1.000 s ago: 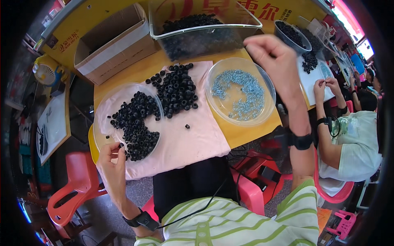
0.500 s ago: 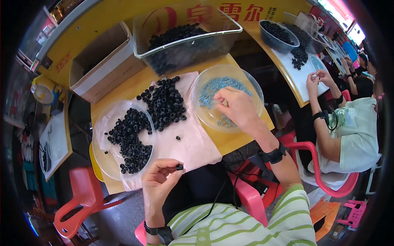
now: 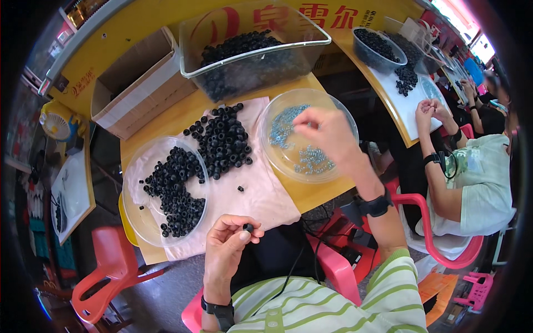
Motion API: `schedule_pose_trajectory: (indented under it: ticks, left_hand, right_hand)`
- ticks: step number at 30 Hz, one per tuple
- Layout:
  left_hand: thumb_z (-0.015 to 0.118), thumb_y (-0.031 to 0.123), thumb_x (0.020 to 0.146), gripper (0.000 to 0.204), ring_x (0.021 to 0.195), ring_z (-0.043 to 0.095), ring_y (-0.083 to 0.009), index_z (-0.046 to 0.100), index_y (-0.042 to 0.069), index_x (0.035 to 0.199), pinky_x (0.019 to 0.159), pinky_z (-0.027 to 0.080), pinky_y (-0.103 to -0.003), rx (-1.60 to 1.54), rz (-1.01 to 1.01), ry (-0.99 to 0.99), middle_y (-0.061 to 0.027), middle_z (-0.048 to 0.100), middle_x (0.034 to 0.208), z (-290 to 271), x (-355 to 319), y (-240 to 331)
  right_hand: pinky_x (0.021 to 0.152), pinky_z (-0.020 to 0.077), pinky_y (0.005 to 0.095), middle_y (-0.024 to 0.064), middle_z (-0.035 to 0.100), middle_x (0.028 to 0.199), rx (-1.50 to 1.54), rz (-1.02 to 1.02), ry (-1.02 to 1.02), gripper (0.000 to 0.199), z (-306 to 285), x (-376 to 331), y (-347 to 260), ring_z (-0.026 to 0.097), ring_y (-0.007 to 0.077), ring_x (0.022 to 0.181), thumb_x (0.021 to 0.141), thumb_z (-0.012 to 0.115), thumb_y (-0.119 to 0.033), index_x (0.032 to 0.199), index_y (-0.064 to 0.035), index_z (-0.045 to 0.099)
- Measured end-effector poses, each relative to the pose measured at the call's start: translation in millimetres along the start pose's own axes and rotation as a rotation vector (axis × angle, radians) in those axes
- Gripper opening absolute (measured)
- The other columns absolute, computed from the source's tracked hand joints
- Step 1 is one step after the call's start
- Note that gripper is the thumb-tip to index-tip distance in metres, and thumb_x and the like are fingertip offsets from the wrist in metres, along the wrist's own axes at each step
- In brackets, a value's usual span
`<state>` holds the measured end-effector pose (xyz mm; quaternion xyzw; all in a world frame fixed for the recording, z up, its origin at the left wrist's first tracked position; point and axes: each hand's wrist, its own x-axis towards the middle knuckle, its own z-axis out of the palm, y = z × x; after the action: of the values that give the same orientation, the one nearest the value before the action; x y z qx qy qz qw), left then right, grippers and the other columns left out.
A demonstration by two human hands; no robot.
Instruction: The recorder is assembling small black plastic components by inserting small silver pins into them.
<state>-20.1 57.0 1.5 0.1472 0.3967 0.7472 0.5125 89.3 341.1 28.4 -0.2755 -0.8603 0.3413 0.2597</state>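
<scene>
My left hand (image 3: 226, 240) pinches a small black ring-shaped piece (image 3: 248, 227) between thumb and fingertips, just off the front edge of the pink cloth (image 3: 261, 202). Over the round clear tray (image 3: 272, 158) of tiny blue-grey pieces (image 3: 313, 161) hovers my right hand (image 3: 327, 130), its fingertips drawn together; whatever they hold is too small to make out. More black pieces (image 3: 222, 136) lie heaped on the cloth, with a single one (image 3: 240, 189) apart from the heap. Beside them a second round clear tray (image 3: 130, 191) contains many similar black pieces.
Behind stand a large clear bin (image 3: 255, 58) of black pieces and a cardboard box (image 3: 144, 91). An orange-red chair (image 3: 114, 255) is at left. On the right a person (image 3: 472, 172) sits at another table, both hands raised together, near a bowl of black pieces (image 3: 377, 47).
My right hand has lifted and shifted slightly right above the blue-grey pieces, which now show a gap in their middle. My left hand, still pinching the black piece, has moved a little right.
</scene>
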Motion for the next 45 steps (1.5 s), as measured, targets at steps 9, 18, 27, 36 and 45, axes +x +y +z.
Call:
schedule_pose_trajectory:
  ticks: [9, 18, 27, 36, 45]
  left_hand:
    - [0.065, 0.007, 0.088, 0.020, 0.080, 0.061, -0.0175, 0.059, 0.001, 0.106, 0.074, 0.051, -0.028, -0.088, 0.034, 0.050, -0.0142, 0.063, 0.101, 1.3, 2.8, -2.8]
    - [0.066, -0.001, 0.087, 0.021, 0.088, 0.067, -0.0164, 0.060, -0.002, 0.107, 0.082, 0.055, -0.029, -0.049, 0.082, 0.076, -0.0110, 0.066, 0.100, 0.4, -3.6, 3.7]
    - [0.067, -0.001, 0.086, 0.022, 0.089, 0.065, -0.0146, 0.063, 0.000, 0.108, 0.083, 0.054, -0.028, -0.091, 0.089, 0.032, -0.0076, 0.066, 0.100, -3.0, -3.3, -3.2]
    - [0.065, 0.003, 0.089, 0.020, 0.086, 0.064, -0.0127, 0.063, 0.001, 0.109, 0.082, 0.053, -0.027, -0.181, 0.002, 0.076, -0.0073, 0.067, 0.099, -17.3, 1.9, -11.1]
    - [0.065, 0.004, 0.088, 0.018, 0.085, 0.064, -0.0128, 0.062, 0.002, 0.106, 0.078, 0.054, -0.027, -0.068, -0.064, 0.057, -0.0094, 0.067, 0.100, -24.2, 10.2, -13.0]
  right_hand:
    - [0.050, 0.0346, 0.0152, -0.0031, 0.065, 0.081, 0.623, 0.297, -0.093, 0.013, -7.6, -21.8, -49.2, 0.047, 0.0001, 0.059, 0.086, 0.070, -0.007, 0.097, -0.0026, 0.069]
    - [0.054, 0.0433, 0.0224, 0.0039, 0.065, 0.083, 0.404, -0.212, -0.246, 0.016, 39.9, -74.3, -97.1, 0.057, 0.0103, 0.066, 0.079, 0.074, -0.001, 0.094, -0.0057, 0.070]
    - [0.059, 0.0505, 0.0284, 0.0059, 0.064, 0.083, 0.285, -0.320, -0.197, 0.022, 45.6, -83.2, -101.8, 0.061, 0.0189, 0.070, 0.073, 0.076, 0.000, 0.094, -0.0053, 0.069]
    - [0.060, 0.0501, 0.0319, 0.0086, 0.063, 0.082, 0.165, -0.303, -0.134, 0.022, 63.5, -84.7, -91.8, 0.061, 0.0237, 0.069, 0.079, 0.071, -0.004, 0.100, -0.0053, 0.069]
    - [0.064, 0.0499, 0.0358, 0.0096, 0.062, 0.082, -0.019, -0.222, -0.188, 0.013, 98.1, -47.0, -65.8, 0.063, 0.0283, 0.076, 0.079, 0.068, -0.005, 0.092, -0.0053, 0.066]
